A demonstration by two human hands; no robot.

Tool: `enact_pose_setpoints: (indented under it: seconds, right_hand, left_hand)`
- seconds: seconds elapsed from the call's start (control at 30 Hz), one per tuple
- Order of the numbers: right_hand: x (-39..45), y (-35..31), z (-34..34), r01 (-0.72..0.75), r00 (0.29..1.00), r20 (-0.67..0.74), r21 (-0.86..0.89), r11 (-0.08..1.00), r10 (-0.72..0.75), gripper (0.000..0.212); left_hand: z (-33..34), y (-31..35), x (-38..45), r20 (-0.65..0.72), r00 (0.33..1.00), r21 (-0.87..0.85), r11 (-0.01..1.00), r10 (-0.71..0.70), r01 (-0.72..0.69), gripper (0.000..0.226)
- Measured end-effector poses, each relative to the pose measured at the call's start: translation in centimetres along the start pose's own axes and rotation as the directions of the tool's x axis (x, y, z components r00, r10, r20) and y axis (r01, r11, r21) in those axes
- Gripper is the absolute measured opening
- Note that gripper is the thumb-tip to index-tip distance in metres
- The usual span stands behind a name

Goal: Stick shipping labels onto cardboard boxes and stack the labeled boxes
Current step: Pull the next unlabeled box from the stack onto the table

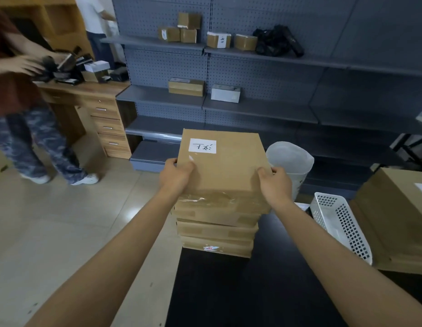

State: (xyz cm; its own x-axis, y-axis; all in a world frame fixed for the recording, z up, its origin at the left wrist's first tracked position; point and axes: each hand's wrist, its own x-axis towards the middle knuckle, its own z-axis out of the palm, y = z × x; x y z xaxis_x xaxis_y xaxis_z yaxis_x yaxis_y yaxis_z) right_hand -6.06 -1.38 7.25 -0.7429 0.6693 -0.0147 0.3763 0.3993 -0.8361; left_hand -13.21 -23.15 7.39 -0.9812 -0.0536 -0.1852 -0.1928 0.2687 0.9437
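Both your hands are on the top cardboard box [223, 166]. Your left hand [175, 173] grips its left edge, thumb laid flat across the top face, fingers curled round the side. Your right hand [274, 182] clamps the right edge the same way, thumb on top, fingers wrapped down the side. The box sits on the stack of boxes [217, 230] at the corner of the dark table [252, 291], its white label [202, 145] stuck near the far edge, handwriting on it. A white perforated basket [339, 223] lies just right of your right forearm, with a large carton [394, 208] beyond it.
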Motion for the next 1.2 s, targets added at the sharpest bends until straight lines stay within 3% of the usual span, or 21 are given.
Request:
enact_pose_setpoints:
  seconds: [0.4,0.57,0.67,0.93,1.2]
  right_hand:
    - [-1.4,8.5,-13.8,-0.022,0.998,-0.052,0.085,0.996,0.026,0.013]
    - [-1.4,14.6,-20.3,-0.023,0.999,-0.027,0.073,0.997,0.025,0.013]
    - [-1.8,17.9,-22.4,-0.063,0.998,-0.02,0.06,0.996,0.065,0.025]
    - [-5.0,26.0,-21.9,-0.168,0.983,0.078,0.047,0.985,0.164,0.038]
    - [-8.8,32.4,-17.7,-0.282,0.95,0.14,-0.009,0.959,0.281,0.034]
  left_hand:
    - [12.1,1.9,-10.2,0.049,0.991,0.059,0.99,0.125,-0.128,0.047]
    - [18.6,1.5,-15.7,0.046,0.989,0.088,0.985,0.143,-0.147,0.05]
    - [21.2,0.2,-18.2,0.037,0.988,0.114,0.982,0.15,-0.153,0.051]
    - [22.9,-8.3,-23.1,0.072,0.994,0.137,0.987,0.079,-0.088,0.055]
    - [22.2,-17.1,-25.0,0.091,0.994,0.193,0.981,-0.052,0.033,0.056]
